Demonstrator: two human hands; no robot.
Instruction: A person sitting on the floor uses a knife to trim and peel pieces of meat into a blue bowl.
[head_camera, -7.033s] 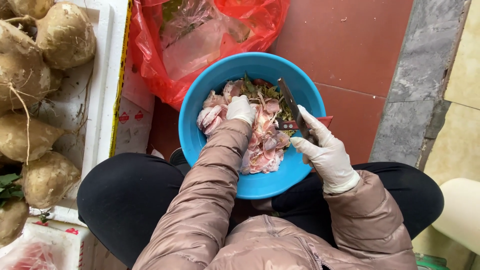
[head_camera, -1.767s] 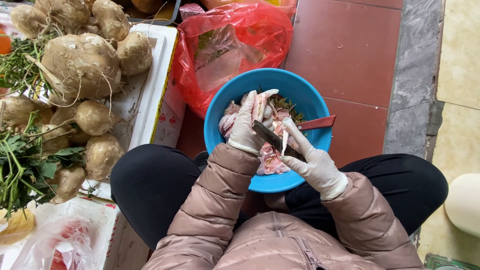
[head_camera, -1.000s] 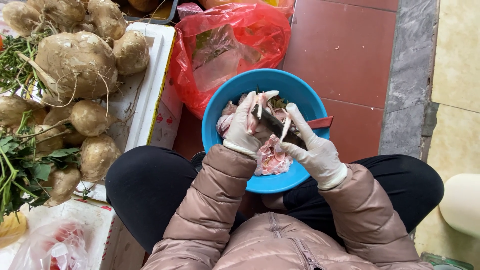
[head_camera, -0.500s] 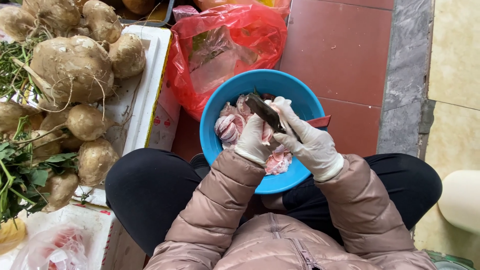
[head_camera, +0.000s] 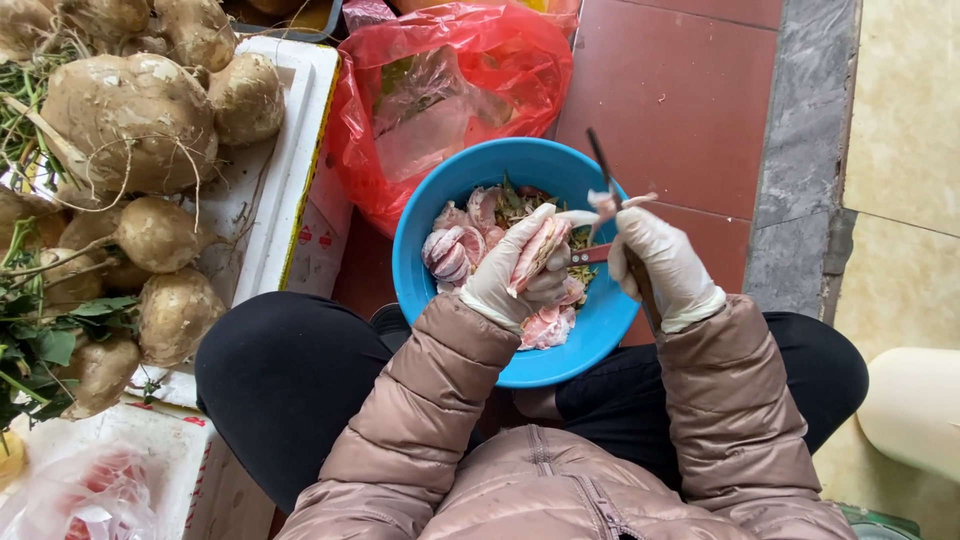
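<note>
My left hand (head_camera: 520, 270), in a white glove, holds a pink, fleshy piece of peeled fruit (head_camera: 538, 252) above a blue bowl (head_camera: 420, 230). My right hand (head_camera: 662, 265), also gloved, grips a thin dark knife (head_camera: 600, 165) whose blade points up and away, a scrap of pale membrane hanging near it. The bowl rests between my knees and holds several pink segments (head_camera: 455, 245) with green-brown scraps. A red handle (head_camera: 592, 254) lies inside the bowl, under my hands.
A red plastic bag (head_camera: 450, 75) with clear plastic inside lies behind the bowl on red floor tiles (head_camera: 690, 100). At left a white foam box (head_camera: 285, 170) carries several large brown tubers (head_camera: 130, 120) and leafy greens (head_camera: 45, 340). A grey stone strip (head_camera: 800, 150) runs at right.
My hands have come apart: the right hand lifted the knife up and to the right, away from the fruit piece. The left hand still holds the piece over the bowl.
</note>
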